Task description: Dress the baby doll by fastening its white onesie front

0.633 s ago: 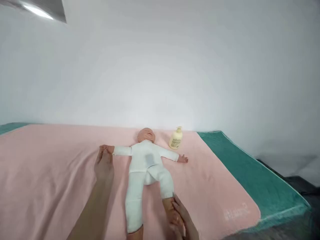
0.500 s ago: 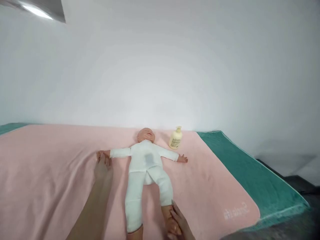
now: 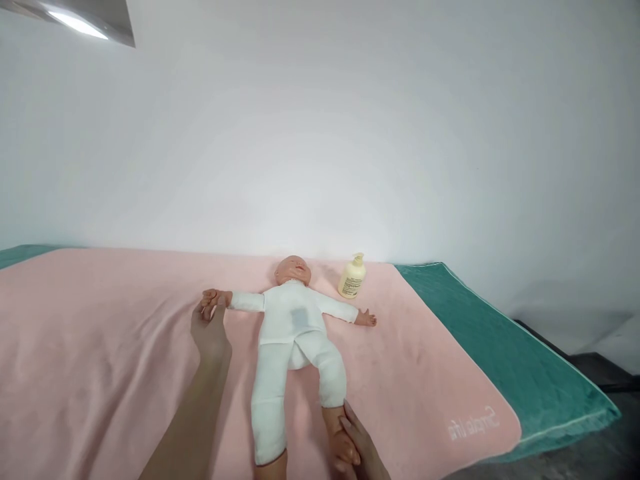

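A baby doll with a white cloth body lies on its back on a pink blanket, arms spread and legs toward me. My left hand has its fingers closed round the doll's hand on the left side. At the lower edge, my right hand is wrapped around the doll's foot on the right side; part of that hand is cut off by the frame. A pale yellow pump bottle stands upright beside the doll's head.
The pink blanket lies over a green cover, which shows at the right and far left. A white wall rises behind. Something dark stands past the right edge, and a bright light is at the top left.
My left hand and the doll's hand in it have shifted slightly up and to the right. My right hand stays on the foot, almost unmoved.
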`<state>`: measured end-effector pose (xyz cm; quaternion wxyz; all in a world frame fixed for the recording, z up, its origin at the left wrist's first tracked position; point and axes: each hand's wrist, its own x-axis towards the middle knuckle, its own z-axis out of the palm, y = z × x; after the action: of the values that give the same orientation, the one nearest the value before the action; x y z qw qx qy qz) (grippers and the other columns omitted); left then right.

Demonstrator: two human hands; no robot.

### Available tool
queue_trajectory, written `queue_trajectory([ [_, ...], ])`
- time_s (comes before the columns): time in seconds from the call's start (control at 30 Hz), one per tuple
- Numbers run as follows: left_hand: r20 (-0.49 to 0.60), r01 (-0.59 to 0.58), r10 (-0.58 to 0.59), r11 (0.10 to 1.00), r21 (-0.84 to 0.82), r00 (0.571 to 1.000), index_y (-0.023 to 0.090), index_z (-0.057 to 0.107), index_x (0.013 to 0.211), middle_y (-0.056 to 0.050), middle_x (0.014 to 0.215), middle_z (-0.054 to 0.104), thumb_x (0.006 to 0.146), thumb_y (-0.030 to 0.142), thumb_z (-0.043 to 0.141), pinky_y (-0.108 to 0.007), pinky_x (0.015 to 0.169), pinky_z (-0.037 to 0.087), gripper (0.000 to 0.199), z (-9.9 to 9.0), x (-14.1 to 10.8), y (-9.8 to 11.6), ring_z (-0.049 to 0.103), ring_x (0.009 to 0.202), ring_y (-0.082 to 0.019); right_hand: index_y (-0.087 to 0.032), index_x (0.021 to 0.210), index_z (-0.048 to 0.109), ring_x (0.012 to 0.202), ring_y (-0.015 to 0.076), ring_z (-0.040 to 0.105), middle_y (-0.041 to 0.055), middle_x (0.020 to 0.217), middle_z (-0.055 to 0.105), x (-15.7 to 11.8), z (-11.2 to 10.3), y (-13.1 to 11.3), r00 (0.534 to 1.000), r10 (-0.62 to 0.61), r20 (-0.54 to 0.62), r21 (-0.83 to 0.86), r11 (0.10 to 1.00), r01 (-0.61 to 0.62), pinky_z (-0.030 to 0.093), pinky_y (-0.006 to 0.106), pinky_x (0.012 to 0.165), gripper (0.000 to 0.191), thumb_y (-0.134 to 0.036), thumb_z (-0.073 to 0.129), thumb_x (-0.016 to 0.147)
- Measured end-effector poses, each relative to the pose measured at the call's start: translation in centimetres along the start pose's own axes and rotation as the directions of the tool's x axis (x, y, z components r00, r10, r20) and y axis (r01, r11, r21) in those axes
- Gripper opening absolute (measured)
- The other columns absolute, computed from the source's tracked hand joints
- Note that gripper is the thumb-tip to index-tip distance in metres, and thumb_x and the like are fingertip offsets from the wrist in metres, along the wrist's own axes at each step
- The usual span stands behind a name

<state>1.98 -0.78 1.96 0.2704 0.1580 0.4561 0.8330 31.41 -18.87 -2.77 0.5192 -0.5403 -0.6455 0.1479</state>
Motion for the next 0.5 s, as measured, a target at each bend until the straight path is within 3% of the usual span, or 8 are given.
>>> queue_trajectory([
  [0.2, 0.084, -0.103, 0.097, 0.993, 0.06, 0.992, 0.017, 0.065, 0.108, -0.008, 0.111, 0.067, 0.069, 0.027, 0.077, -0.045, 0.101, 0.044, 0.042, 1.4, -2.1, 0.9, 0.062, 0.107, -0.024, -0.043, 0.126, 0.057, 0.113, 0.028, 0.06, -0.0069, 0.125, 0.061, 3.6, 0.8, 0.3, 0.998, -0.066, 0.018, 0.065, 0.996, 0.065, 0.055, 0.039, 0.088, 0.043, -0.031, 0.054, 0.084],
  [0.27, 0.161, -0.15, 0.133, 0.984, 0.096, 0.978, 0.018, 0.068, 0.106, -0.007, 0.109, 0.069, 0.07, 0.027, 0.077, -0.045, 0.099, 0.047, 0.038, 1.6, -3.2, 1.1, 0.063, 0.105, -0.025, -0.036, 0.128, 0.056, 0.12, 0.0266, 0.055, -0.0017, 0.132, 0.057, 4.8, 0.9, -0.2, 0.996, -0.078, 0.038, 0.089, 0.993, 0.074, 0.052, 0.038, 0.096, 0.042, -0.027, 0.053, 0.087],
  [0.33, 0.316, -0.287, 0.219, 0.939, 0.189, 0.923, 0.02, 0.069, 0.104, -0.006, 0.11, 0.07, 0.074, 0.027, 0.074, -0.046, 0.098, 0.048, 0.032, 1.6, -4.1, 0.9, 0.063, 0.106, -0.026, -0.03, 0.13, 0.055, 0.124, 0.0248, 0.051, 0.0029, 0.135, 0.054, 6.2, 1.1, -1.1, 0.996, -0.067, 0.053, 0.125, 0.99, 0.06, 0.049, 0.038, 0.1, 0.04, -0.025, 0.051, 0.09],
  [0.4, 0.539, -0.51, 0.329, 0.83, 0.227, 0.776, 0.023, 0.069, 0.106, -0.005, 0.11, 0.071, 0.079, 0.025, 0.069, -0.048, 0.101, 0.045, 0.027, 1.5, -4.9, 0.7, 0.064, 0.107, -0.025, -0.027, 0.131, 0.053, 0.126, 0.0236, 0.049, 0.0053, 0.136, 0.053, 7.7, 1.3, -1.9, 0.996, -0.053, 0.071, 0.163, 0.986, 0.041, 0.046, 0.038, 0.102, 0.04, -0.026, 0.051, 0.091],
  [0.5, 0.814, -0.763, 0.409, 0.643, 0.063, 0.412, 0.028, 0.07, 0.103, 0.001, 0.106, 0.073, 0.083, 0.018, 0.064, -0.048, 0.11, 0.034, 0.023, 1.5, -5.3, 0.4, 0.066, 0.103, -0.019, -0.026, 0.129, 0.054, 0.127, 0.0235, 0.048, 0.0053, 0.136, 0.054, 9.8, 1.7, -2.9, 0.992, -0.063, 0.112, 0.183, 0.982, 0.042, 0.044, 0.039, 0.105, 0.038, -0.029, 0.054, 0.091],
])
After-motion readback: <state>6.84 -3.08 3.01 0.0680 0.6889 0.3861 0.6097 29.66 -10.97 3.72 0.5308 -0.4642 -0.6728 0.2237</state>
